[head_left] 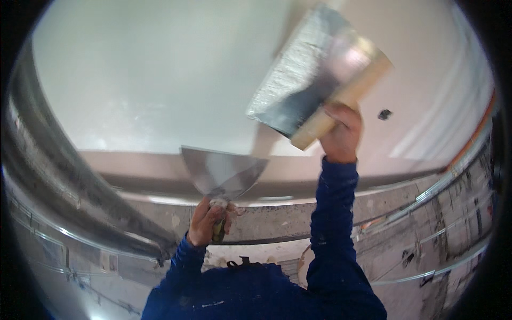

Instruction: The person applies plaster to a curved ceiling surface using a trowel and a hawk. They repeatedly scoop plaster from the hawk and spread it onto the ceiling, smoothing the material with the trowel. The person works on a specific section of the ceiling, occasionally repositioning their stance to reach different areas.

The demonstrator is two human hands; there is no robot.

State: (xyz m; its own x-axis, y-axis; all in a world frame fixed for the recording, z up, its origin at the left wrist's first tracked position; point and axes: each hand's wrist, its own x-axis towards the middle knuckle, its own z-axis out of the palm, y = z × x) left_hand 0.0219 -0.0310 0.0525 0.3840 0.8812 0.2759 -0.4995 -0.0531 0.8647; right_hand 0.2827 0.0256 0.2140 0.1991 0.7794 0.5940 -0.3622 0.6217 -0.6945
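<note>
My right hand [344, 133] grips the wooden handle of a wide plastering blade [304, 77], tilted over the pale smooth board surface [149, 80]; white compound lies along the blade's metal face, which is partly blurred. My left hand [205, 221] holds a broad putty knife [221, 168] by its handle, lower and to the left, with its flared blade pointing upward. Some whitish material is on the knife near my fingers. A small dark patch [385, 114] marks the board to the right of the wide blade. Whether either blade touches the board I cannot tell.
A rounded metal column or duct [64, 149] runs along the left side. A concrete ledge [274, 221] lies below the board's lower edge. Metal rails [432, 269] and stained grey surfaces show at the lower right, with an orange strip [469, 144] along the board's right edge.
</note>
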